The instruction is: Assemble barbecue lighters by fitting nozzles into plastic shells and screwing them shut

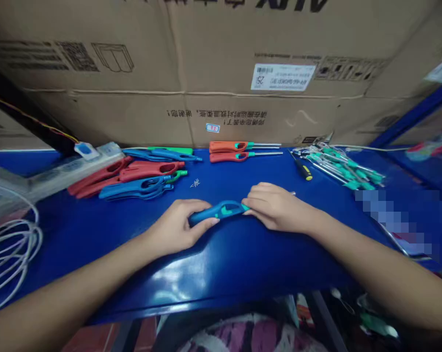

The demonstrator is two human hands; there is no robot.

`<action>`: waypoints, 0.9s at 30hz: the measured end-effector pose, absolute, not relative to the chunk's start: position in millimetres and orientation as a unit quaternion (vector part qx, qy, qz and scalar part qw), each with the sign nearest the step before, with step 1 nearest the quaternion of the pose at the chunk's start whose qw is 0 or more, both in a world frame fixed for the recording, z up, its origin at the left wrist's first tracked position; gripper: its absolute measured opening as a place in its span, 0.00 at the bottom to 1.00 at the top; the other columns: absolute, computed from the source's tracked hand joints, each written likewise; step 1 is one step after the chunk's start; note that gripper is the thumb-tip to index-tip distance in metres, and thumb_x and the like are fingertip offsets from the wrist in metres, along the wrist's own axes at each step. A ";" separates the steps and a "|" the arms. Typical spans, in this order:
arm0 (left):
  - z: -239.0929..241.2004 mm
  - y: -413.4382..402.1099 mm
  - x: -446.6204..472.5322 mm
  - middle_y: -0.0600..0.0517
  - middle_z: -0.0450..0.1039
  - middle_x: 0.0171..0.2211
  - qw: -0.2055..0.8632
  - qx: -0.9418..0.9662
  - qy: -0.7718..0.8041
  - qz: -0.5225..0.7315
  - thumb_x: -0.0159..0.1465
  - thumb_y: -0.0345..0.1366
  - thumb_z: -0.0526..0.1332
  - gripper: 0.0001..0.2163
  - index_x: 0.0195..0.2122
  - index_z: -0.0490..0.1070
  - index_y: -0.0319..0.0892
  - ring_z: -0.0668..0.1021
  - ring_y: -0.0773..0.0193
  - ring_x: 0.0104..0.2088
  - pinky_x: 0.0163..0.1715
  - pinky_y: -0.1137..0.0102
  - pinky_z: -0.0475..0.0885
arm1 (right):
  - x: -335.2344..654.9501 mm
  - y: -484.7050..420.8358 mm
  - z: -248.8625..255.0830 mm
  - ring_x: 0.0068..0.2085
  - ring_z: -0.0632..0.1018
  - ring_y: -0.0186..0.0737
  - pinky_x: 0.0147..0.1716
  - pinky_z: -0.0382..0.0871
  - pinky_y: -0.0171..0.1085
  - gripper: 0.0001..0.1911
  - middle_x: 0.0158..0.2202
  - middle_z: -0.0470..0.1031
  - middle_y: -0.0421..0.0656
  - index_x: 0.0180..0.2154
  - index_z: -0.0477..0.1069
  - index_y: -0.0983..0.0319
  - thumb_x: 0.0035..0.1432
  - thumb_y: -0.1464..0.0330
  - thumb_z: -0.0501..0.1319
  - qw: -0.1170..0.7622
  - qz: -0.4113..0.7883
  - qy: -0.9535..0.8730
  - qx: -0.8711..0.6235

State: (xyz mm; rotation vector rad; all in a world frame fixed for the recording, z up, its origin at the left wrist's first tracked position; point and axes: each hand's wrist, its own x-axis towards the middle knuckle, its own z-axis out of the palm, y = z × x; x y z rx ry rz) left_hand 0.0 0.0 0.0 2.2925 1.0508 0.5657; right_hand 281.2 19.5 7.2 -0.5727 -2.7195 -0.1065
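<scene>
Bare hands (178,226), bare forearms (111,271), purple-patterned clothing (242,336)

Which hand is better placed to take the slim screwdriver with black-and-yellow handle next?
Probably the right hand: the screwdriver lies just beyond it, farther from the left hand. Both hold the blue plastic lighter.

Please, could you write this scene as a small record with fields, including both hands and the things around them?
Left hand: grips one end of a blue lighter
Right hand: holds its other end
Surface: blue table
Back middle: orange lighter and red lighter
Left pile: red, blue and green handles
Right pile: metal tubes with green parts; screwdriver beside them
Behind: cardboard box, print upside down
</scene>
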 end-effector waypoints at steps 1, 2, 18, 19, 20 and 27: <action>0.8 -0.8 -0.7 0.51 0.78 0.33 0.269 0.856 0.383 0.220 0.71 0.44 0.59 0.14 0.37 0.76 0.39 0.79 0.63 0.32 0.33 0.71 0.69 | 280.4 18.5 8.4 0.35 0.72 0.43 0.38 0.64 0.40 0.14 0.32 0.77 0.49 0.42 0.77 0.69 0.71 0.69 0.54 0.182 -0.036 -0.960 -0.207; 1.4 -1.6 -1.2 0.51 0.78 0.33 0.263 0.859 0.377 0.227 0.71 0.43 0.59 0.13 0.38 0.76 0.39 0.79 0.63 0.33 0.34 0.71 0.70 | 279.8 17.6 9.7 0.35 0.73 0.43 0.38 0.65 0.40 0.14 0.33 0.78 0.49 0.42 0.77 0.69 0.71 0.69 0.54 0.183 -0.034 -0.959 -0.213; 0.6 -4.0 3.1 0.44 0.69 0.55 0.138 0.908 0.370 0.139 0.74 0.43 0.53 0.19 0.63 0.63 0.42 0.74 0.53 0.54 0.56 0.56 0.72 | 315.4 33.4 35.5 0.35 0.72 0.40 0.34 0.60 0.37 0.13 0.34 0.75 0.43 0.32 0.71 0.61 0.65 0.59 0.63 0.000 0.148 -0.903 -0.404; 0.2 -3.8 2.5 0.44 0.68 0.56 0.140 0.909 0.368 0.139 0.74 0.42 0.54 0.20 0.64 0.62 0.43 0.73 0.53 0.55 0.57 0.56 0.71 | 318.0 34.5 36.1 0.35 0.72 0.40 0.33 0.61 0.36 0.13 0.35 0.75 0.43 0.33 0.71 0.61 0.64 0.59 0.63 -0.008 0.169 -0.895 -0.412; 0.0 -3.8 2.0 0.44 0.68 0.57 0.144 0.908 0.368 0.138 0.73 0.42 0.55 0.20 0.64 0.62 0.43 0.73 0.53 0.57 0.58 0.56 0.71 | 320.7 35.8 37.0 0.35 0.73 0.40 0.34 0.62 0.36 0.13 0.37 0.75 0.44 0.34 0.72 0.60 0.63 0.57 0.63 -0.010 0.190 -0.889 -0.416; 3.1 -9.6 0.6 0.44 0.70 0.56 0.145 0.897 0.390 0.148 0.71 0.40 0.58 0.20 0.62 0.64 0.43 0.74 0.51 0.56 0.59 0.54 0.72 | 351.6 55.3 38.0 0.45 0.77 0.51 0.44 0.69 0.44 0.22 0.49 0.75 0.54 0.48 0.73 0.63 0.65 0.52 0.56 0.014 0.035 -0.795 -0.606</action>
